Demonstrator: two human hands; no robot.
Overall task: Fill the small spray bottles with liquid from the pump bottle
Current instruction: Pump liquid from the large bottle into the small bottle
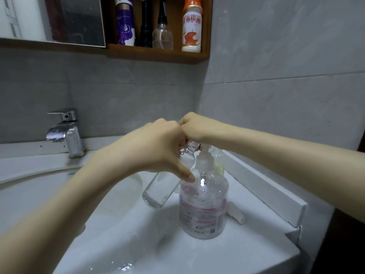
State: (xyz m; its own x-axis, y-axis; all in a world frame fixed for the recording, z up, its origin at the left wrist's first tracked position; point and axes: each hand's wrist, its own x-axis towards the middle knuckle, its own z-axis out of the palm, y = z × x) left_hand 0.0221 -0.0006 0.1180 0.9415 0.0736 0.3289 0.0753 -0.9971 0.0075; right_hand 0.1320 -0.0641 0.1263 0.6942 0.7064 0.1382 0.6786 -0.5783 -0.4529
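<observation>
A clear pump bottle with a pink label stands on the white counter to the right of the basin. My left hand grips a small clear spray bottle, tilted, with its uncapped neck up against the pump's nozzle. My right hand rests curled on top of the pump head, which it hides. Behind the pump bottle stands another small bottle with yellowish liquid in it. A white cap or spray top lies on the counter to the right.
The white basin lies at the left, with a chrome tap behind it. A wooden shelf above holds several bottles beside a mirror. Grey tiled walls meet in the corner. A raised white ledge borders the counter on the right.
</observation>
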